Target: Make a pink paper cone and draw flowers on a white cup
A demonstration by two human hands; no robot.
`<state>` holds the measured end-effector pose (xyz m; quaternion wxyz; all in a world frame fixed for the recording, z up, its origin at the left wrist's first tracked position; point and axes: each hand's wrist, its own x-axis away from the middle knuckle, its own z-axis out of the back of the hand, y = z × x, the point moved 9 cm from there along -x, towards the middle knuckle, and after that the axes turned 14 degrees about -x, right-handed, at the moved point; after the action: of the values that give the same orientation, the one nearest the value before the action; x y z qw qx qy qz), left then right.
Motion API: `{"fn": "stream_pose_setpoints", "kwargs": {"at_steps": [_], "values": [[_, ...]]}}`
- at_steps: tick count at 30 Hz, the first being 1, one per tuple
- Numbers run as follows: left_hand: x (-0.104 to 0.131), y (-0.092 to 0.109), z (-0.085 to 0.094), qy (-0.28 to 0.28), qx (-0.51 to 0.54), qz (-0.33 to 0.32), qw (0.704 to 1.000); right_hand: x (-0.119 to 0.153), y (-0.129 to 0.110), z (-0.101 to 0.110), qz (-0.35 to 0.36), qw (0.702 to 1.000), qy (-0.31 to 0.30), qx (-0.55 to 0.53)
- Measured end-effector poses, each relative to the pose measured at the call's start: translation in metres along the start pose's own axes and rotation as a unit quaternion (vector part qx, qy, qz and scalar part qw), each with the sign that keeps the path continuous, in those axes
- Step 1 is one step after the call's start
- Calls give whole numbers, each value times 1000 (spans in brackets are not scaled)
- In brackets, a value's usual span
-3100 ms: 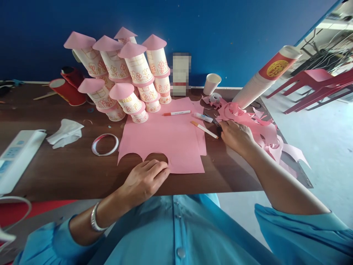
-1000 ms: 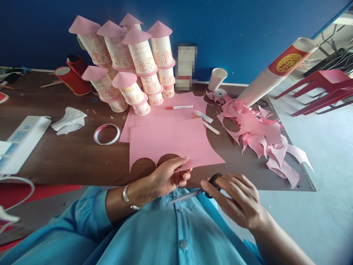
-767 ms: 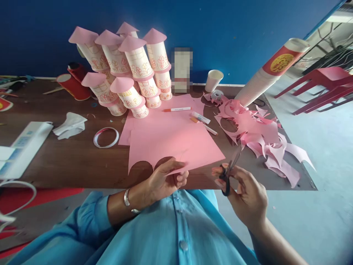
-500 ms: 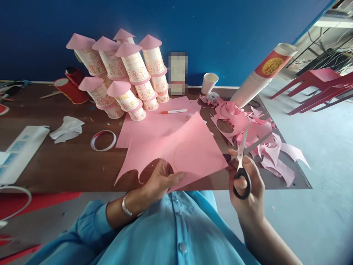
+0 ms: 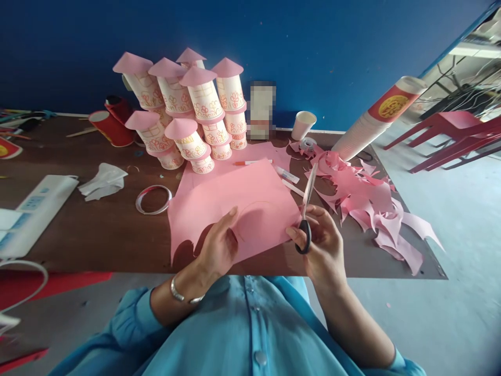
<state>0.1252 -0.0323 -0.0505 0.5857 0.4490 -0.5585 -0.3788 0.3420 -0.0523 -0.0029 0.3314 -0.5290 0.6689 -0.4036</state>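
Left hand [image 5: 219,241] grips pink sheet [image 5: 207,201] by arc-cut near edge, close to front edge of table [image 5: 117,243]; right hand [image 5: 324,244] grips scissors [image 5: 304,237] at sheet's right edge — tabletop gap, then paper scraps [image 5: 378,196].

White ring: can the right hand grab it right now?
Probably not: the right hand holds the scissors, and the pink sheet and left hand lie between it and the white ring.

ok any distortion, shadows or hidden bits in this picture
Head view: the tall cup stack leans outward, likely wide-angle distortion; a pixelated block masks something by the blue wall; soft shading shows on the pink sheet beside the left hand; the floor at picture right looks brighter than the brown table.
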Motion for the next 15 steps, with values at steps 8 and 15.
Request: {"fn": "stream_pose_setpoints", "kwargs": {"at_steps": [8, 15], "values": [[-13, 15, 32, 90, -142, -145, 975, 3, 7, -3, 47, 998, -25, 30], [-6, 51, 50, 219, -289, -191, 912, 16, 43, -39, -70, 988, -130, 32]]}}
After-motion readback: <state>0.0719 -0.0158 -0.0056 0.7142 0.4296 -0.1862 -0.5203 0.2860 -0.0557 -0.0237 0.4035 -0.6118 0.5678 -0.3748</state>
